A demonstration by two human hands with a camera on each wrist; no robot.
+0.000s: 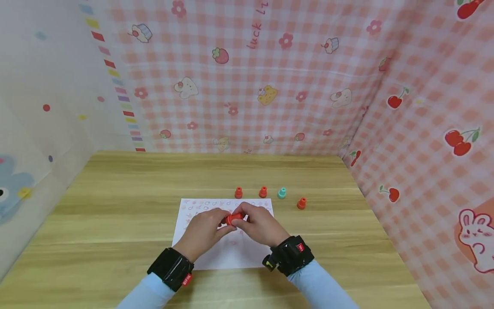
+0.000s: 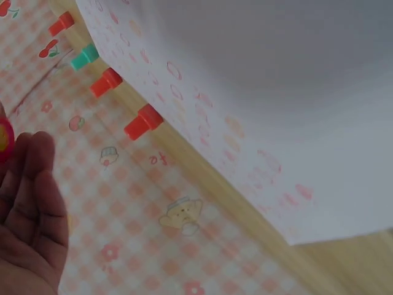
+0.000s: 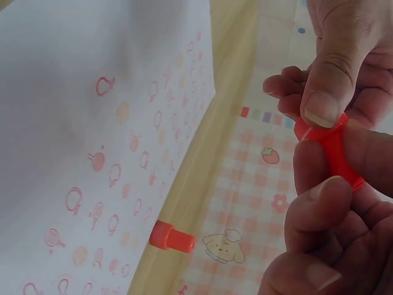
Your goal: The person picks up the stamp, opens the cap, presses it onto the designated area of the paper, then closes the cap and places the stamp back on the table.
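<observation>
Over the paper, both hands hold one small red toy stamp (image 1: 233, 219) between their fingertips. The left hand (image 1: 204, 228) pinches its left end, and the right hand (image 1: 263, 226) grips the other end. In the right wrist view the red stamp (image 3: 339, 153) is waisted in the middle, with the left thumb (image 3: 325, 104) laid on its upper end and right-hand fingers (image 3: 316, 212) around its lower part. A pink-rimmed yellow end (image 2: 5, 140) shows at the edge of the left wrist view. Below lies a white sheet of paper (image 1: 247, 255) with rows of small red, pink and orange prints.
Behind the paper stand a red stamp (image 1: 238, 193), another red stamp (image 1: 263, 192) and a teal stamp (image 1: 282, 193). An orange-red stamp (image 1: 302, 203) is farther right. The wooden table (image 1: 115, 206) meets patterned cloth (image 1: 247, 107) at the back and sides.
</observation>
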